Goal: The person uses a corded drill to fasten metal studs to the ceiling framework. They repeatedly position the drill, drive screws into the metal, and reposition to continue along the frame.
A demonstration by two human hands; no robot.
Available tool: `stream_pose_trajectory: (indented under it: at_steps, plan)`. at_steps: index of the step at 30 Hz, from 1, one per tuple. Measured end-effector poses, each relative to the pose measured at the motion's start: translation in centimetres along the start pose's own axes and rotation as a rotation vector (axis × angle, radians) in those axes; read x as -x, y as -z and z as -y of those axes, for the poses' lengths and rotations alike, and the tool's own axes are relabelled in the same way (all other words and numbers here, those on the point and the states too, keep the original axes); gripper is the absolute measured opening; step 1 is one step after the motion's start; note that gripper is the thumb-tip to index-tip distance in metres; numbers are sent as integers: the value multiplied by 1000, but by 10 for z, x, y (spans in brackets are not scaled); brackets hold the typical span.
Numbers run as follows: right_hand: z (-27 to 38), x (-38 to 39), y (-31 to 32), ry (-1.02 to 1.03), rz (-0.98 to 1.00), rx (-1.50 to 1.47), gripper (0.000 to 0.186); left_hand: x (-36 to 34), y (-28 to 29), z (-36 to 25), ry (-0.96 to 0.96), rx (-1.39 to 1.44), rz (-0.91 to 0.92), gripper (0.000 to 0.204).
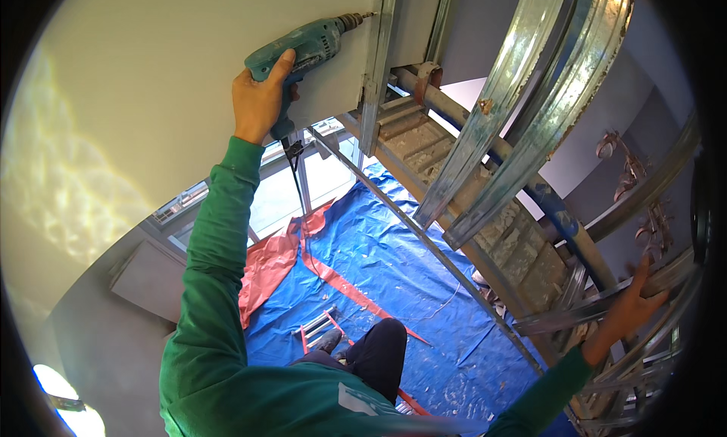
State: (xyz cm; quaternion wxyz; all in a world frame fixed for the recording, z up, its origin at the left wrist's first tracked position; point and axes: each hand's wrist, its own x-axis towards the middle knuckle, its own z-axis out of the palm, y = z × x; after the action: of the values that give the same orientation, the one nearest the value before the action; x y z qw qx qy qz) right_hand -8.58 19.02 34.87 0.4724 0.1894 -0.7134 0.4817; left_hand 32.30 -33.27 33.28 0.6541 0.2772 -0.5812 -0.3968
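Head view. Left hand (pixel 261 100), upper left of centre: clamped round the handle of the drill (pixel 303 47), thumb along its body. Drill sits top centre, bit (pixel 368 15) pointing right at the stud (pixel 385 51); whether the tip touches, cannot tell. Right hand (pixel 632 308), lower right: against the rail (pixel 564 316); blurred, cannot tell if the fingers close round it.

Risks (judgement): bit may skate off the thin metal, from a slanted approach or one-handed pressure. Cord (pixel 297 172), hanging below the drill, may snag if the arm sweeps down. Overbalancing is possible, cause: arms spread wide above the tarp (pixel 424 285).

Edges and room: stud and panel (pixel 189 51) edge limit the drill on its right; leftward, the panel face gives room to back off. Two channels (pixel 492 104) slant through upper right, crowding the planks (pixel 522 240). Right hand's corner is tight, with metal lengths close about it.
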Motion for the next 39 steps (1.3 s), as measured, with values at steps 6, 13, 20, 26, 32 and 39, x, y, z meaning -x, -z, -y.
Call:
stream_pose_trajectory:
  at_steps: [6,13,20,26,32,39]
  plan:
    - [-3,-2,8,-100,57,183,85,5,-5,3,32,100,-5,50]
    - [-5,-1,1,-83,22,71,83,3,0,6,44,110,25,50]
    - [-2,1,1,-31,16,90,72,5,3,11,38,130,21,47]
    - [-7,1,-1,-48,7,87,78,14,9,17,43,170,25,46]
    - [-7,1,-1,-57,20,62,84,38,31,30,25,135,10,46]
    - [22,10,0,92,-119,121,81,63,75,34,109,111,103,42]
